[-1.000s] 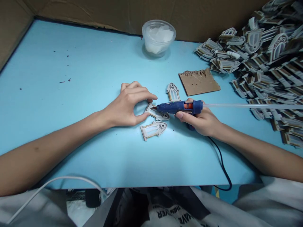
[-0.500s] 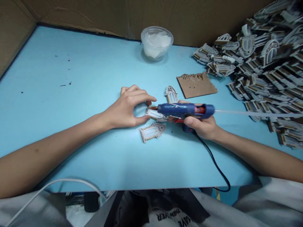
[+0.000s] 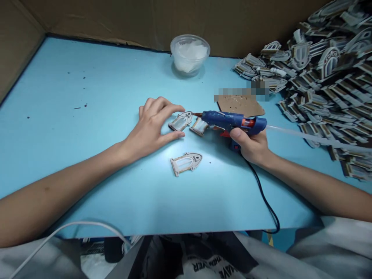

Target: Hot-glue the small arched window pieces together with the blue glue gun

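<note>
Nearest you, at lower centre of the blue desk (image 3: 87, 162), one arched window piece (image 3: 186, 162) lies alone and untouched. Just beyond it your left hand (image 3: 154, 128) rests with fingers spread, fingertips on a second window piece (image 3: 180, 121); a third piece (image 3: 200, 126) lies right beside it under the nozzle of the glue gun (image 3: 232, 121), on whose grip your right hand (image 3: 251, 145) has its fingers clamped. Judging by that, gluing is mid-way: these pieces are not yet joined, while farther back sit a cardboard scrap (image 3: 241, 104), a plastic tub (image 3: 190, 54) and, at upper right, a large heap of pieces (image 3: 325, 73).
</note>
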Available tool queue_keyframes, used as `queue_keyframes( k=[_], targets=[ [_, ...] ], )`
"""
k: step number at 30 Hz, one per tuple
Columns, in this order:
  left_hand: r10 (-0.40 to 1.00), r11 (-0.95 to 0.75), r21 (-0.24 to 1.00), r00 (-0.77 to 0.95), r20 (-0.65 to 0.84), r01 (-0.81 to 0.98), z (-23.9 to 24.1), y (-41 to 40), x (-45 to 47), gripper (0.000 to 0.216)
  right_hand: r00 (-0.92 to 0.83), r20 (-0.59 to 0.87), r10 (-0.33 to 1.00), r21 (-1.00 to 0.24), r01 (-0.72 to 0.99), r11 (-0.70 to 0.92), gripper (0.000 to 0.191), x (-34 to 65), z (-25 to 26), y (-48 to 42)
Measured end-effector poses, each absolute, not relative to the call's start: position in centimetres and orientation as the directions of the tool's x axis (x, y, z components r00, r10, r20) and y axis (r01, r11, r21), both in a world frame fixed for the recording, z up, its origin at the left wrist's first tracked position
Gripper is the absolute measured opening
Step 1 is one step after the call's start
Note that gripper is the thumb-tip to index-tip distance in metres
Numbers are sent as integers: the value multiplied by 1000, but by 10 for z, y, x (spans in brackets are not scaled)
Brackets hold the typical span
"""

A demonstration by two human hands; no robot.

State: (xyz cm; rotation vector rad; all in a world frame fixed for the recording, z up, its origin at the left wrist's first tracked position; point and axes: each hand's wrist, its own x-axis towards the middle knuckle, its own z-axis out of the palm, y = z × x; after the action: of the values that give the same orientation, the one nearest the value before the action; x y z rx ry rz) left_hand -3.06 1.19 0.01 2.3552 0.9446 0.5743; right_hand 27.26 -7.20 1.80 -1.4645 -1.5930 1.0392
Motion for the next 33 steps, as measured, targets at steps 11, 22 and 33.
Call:
queue_keyframes(
  k=[11, 22, 33],
  targets=[
    [457, -813, 521, 839, 296, 259, -4, 11, -30, 34, -16, 55, 998, -922, 383, 56, 52, 268, 19, -64],
    [496, -803, 543, 782, 378, 246, 1, 13, -30, 36, -134, -84, 987, -989, 136, -66, 55, 266, 21, -64],
    [434, -775, 608, 846, 310, 175, 1, 18, -36, 26, -356, -151, 922, -911, 413, 10, 66, 271, 28, -67]
  ],
)
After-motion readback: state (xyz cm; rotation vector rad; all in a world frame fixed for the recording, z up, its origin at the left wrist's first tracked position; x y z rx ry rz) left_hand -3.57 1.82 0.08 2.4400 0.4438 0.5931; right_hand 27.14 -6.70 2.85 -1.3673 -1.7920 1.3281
